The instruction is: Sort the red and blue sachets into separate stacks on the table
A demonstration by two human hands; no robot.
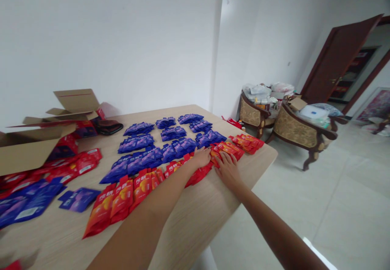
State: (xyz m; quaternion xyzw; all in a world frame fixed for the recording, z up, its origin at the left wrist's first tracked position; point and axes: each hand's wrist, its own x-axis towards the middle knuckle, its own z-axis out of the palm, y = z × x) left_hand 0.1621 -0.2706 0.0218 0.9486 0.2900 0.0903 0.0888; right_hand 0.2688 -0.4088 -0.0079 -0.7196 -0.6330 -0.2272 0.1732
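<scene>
Red-orange snack pouches (pixel 143 186) lie overlapping in a row along the table's near side. My left hand (pixel 201 157) rests at the middle of that row, its fingers stretched out over the pouch edges. Just to its right, my right hand (pixel 228 170) lies with spread fingers on an orange pouch group (pixel 233 150), partly covering it. Past my fingertips, another fanned orange group (pixel 247 143) sits near the right table end. Behind the red row, blue-purple pouches (pixel 179 147) lie in several overlapping bunches. My left forearm hides part of the red row.
Open cardboard boxes (pixel 33 148) stand on the left of the table (pixel 195 217), near loose red pouches (pixel 82 163) and a single blue pouch (pixel 78 199). A dark brown pouch-like item (pixel 109 127) lies beside the boxes. Patterned armchairs (pixel 297 125) piled with bags stand to the right.
</scene>
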